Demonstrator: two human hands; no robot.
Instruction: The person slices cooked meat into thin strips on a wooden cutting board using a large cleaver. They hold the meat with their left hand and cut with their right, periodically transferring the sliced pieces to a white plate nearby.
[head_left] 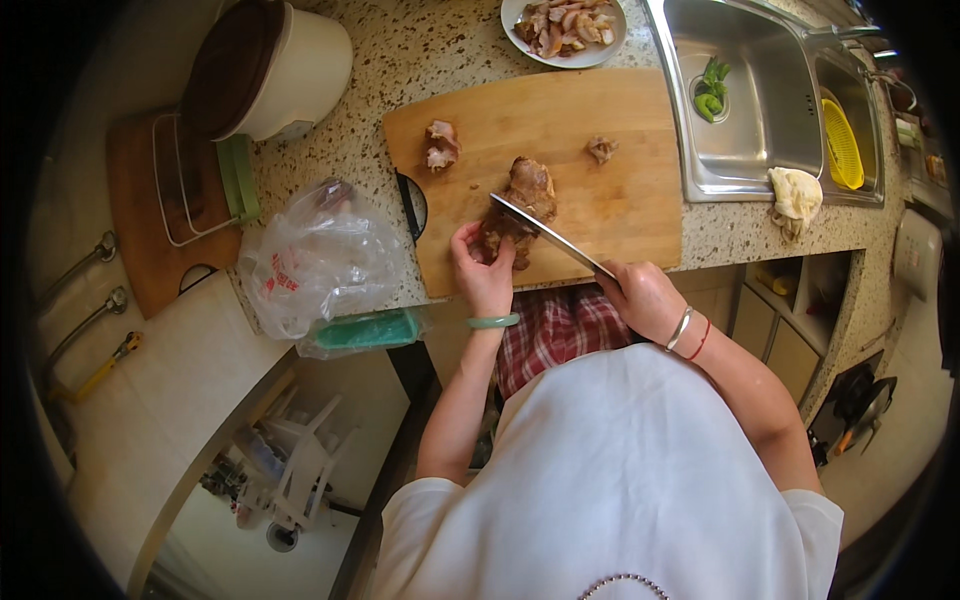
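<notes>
A brown piece of cooked meat (533, 186) lies in the middle of a wooden cutting board (620, 110). My left hand (484, 275) grips its near end, thumb and fingers closed round it. In my right hand (645, 297) is a knife (550, 234), held by its handle, which my fingers hide. The blade slants up and to the left across the meat, just beyond my left fingertips; how deep it sits I cannot tell. Apart from it on the board are a pale chunk of meat (441, 146) at the left and a small scrap (602, 150) at the right.
Beyond the board stands a white plate of sliced meat (566, 28). A steel sink (740, 150) holding green peppers (711, 95) is at the right, with a cloth (796, 200) on its edge. Left of the board are a clear plastic bag (325, 260) and a white bin (300, 75).
</notes>
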